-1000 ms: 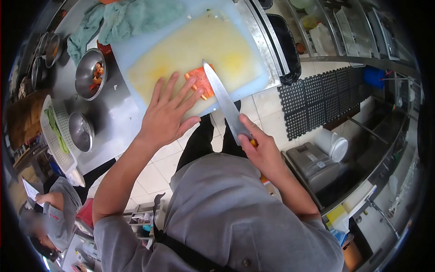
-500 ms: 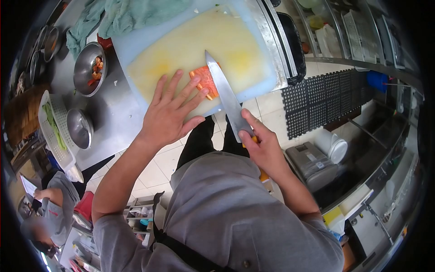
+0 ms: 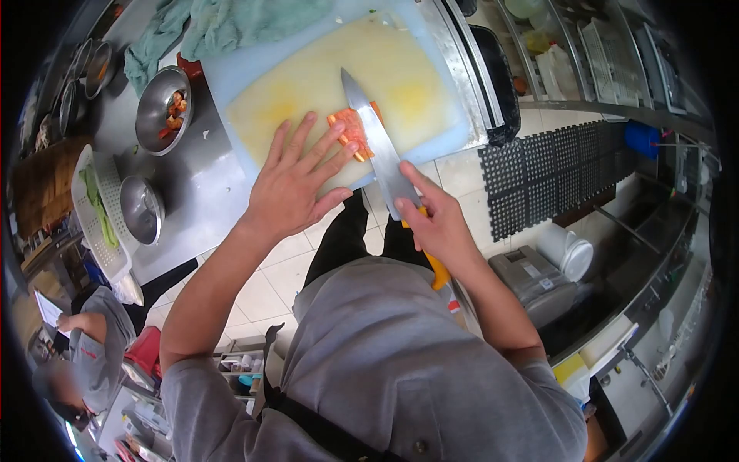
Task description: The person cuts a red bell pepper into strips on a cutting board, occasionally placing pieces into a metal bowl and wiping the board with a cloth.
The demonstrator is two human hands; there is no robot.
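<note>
A flat orange-red piece of vegetable, which looks like red bell pepper (image 3: 351,129), lies near the front edge of the yellowed cutting board (image 3: 308,77). My left hand (image 3: 296,181) is spread flat, palm down, with its fingertips at the left side of the pepper. In my right hand (image 3: 433,212) is a kitchen knife (image 3: 381,146) with a yellow handle, the thumb and forefinger pinching near the heel of the blade. The blade lies across the pepper, tip pointing away from me. A narrow strip of pepper shows on the right of the blade.
On the steel table (image 3: 204,196) at left stand a metal bowl (image 3: 146,127) holding red pieces, a smaller metal bowl (image 3: 141,219) and a white basket (image 3: 119,266) with green stalks. A green cloth (image 3: 246,27) lies behind. Another person (image 3: 108,339) holds a tablet at lower left.
My right hand and the knife have moved forward and a little left, so the blade reaches farther over the board. My left hand stays spread at the pepper.
</note>
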